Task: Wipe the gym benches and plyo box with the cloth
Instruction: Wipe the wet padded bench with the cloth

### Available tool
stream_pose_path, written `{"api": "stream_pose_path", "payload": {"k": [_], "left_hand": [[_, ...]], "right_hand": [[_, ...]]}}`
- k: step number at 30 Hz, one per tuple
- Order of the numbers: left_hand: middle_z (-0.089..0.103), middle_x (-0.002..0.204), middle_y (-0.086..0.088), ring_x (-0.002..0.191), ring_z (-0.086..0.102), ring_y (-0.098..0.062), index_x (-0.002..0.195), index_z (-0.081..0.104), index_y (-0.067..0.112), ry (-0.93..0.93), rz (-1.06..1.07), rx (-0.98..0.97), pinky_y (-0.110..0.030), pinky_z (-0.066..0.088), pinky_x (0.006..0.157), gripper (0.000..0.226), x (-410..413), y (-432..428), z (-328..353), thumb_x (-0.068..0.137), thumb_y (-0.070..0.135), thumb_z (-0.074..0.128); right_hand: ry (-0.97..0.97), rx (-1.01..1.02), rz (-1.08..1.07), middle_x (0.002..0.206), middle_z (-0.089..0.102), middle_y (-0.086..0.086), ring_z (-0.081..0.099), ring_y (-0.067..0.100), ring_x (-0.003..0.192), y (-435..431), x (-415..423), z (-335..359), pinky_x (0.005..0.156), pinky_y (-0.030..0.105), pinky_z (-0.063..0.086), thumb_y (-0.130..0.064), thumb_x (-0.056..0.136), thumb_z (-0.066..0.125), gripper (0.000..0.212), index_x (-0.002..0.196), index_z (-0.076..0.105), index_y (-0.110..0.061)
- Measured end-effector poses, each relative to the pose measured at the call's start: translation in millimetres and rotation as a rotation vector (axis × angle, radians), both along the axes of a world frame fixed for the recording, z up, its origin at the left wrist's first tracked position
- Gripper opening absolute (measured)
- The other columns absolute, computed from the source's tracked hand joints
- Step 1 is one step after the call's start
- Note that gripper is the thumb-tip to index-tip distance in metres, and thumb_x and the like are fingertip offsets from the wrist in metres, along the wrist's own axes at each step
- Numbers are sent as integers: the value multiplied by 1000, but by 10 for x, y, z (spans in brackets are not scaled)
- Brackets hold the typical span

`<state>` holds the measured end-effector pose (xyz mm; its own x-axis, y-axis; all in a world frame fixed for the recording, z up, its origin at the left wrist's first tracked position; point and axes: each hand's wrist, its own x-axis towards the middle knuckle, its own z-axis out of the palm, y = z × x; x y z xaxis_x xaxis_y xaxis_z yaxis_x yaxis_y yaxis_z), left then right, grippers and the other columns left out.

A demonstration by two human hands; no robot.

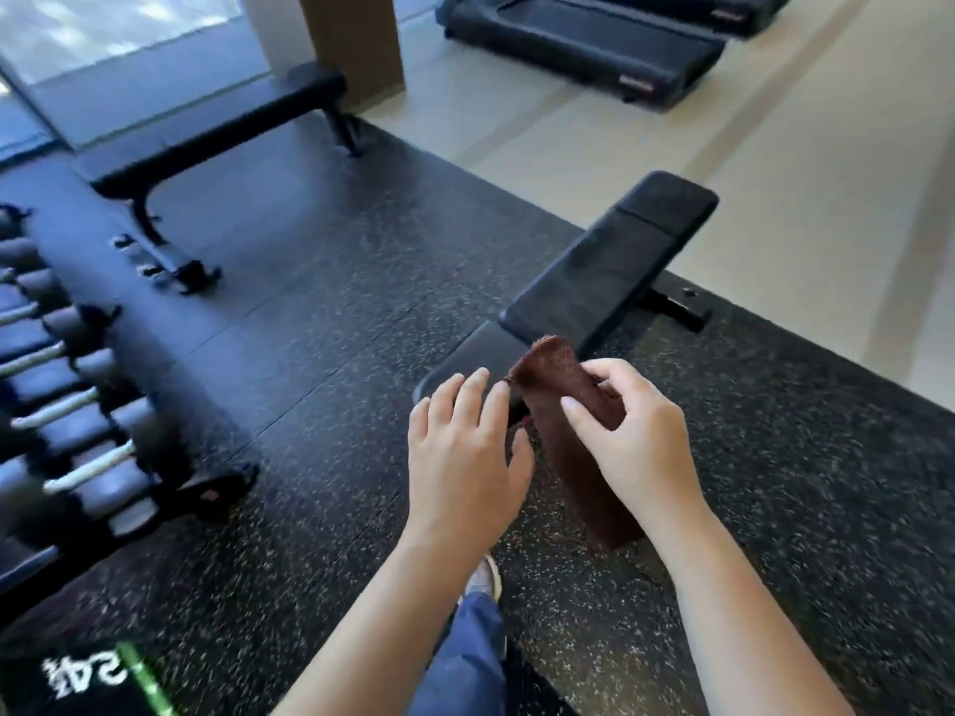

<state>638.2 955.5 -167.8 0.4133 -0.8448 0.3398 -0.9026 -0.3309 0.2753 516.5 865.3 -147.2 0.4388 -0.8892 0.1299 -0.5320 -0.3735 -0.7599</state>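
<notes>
A dark brown cloth (579, 447) hangs folded in front of me, above the speckled rubber floor. My right hand (635, 436) holds its upper part, thumb and fingers curled round it. My left hand (465, 457) is beside the cloth, fingers nearly straight, with the index fingertip touching the cloth's top left edge. Just beyond my hands lies a black adjustable bench (610, 271), its seat end nearest me. A second black flat bench (217, 126) stands at the far left. At the bottom left corner is a black box (67, 684) with white numbers and a green stripe.
A rack of dumbbells (62, 385) runs along the left side. Treadmills (584, 38) stand at the top right on the pale floor (775, 147). A wooden pillar (351, 38) rises behind the flat bench. My leg and shoe (480, 612) show below my hands.
</notes>
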Motion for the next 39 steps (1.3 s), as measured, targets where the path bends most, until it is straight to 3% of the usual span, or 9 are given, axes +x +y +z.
{"api": "stream_pose_path", "payload": {"k": [4,9,17,22,31,39], "left_hand": [[65,116,-11,108,59,-32,108,67,7,-40,-113,35,-44,46,88,47,152,-677,-79,80,36,42],[65,116,-12,109,59,-32,109,66,7,-16,-211,9,-45,46,90,47,219,-1564,-55,80,35,42],[64,118,-11,109,58,-31,109,66,7,10,-375,-12,-48,48,89,45,-177,-2823,-22,79,33,44],[64,117,-11,107,59,-31,108,67,7,4,-444,-51,-45,47,87,44,-705,-3820,-63,78,32,45],[65,115,-11,107,60,-30,107,67,8,16,-426,-49,-44,47,88,45,-1875,-5650,28,78,33,44],[65,115,-12,106,60,-31,106,68,6,-14,-366,-19,-45,46,89,45,-2150,-6704,-71,80,33,42]], "right_hand": [[50,-2,-89,98,63,-3,57,17,92,-576,-4,-26,83,33,46,-22,81,67,24,104,60,-23],[67,18,-204,96,59,-5,56,13,90,-1240,-19,35,81,27,45,-19,81,67,24,104,60,-24],[22,24,-357,95,63,-6,57,14,88,-2308,-399,7,81,30,46,-17,80,67,22,101,61,-22],[8,8,-415,92,62,-8,57,10,85,-3218,-918,-24,74,17,40,-18,80,69,23,101,62,-23],[35,-2,-437,92,59,-8,56,12,85,-5022,-2071,33,76,23,44,-21,82,67,23,103,61,-25],[54,12,-408,91,57,-11,56,12,86,-6153,-2464,-38,75,26,45,-18,82,67,22,103,61,-23]]}}
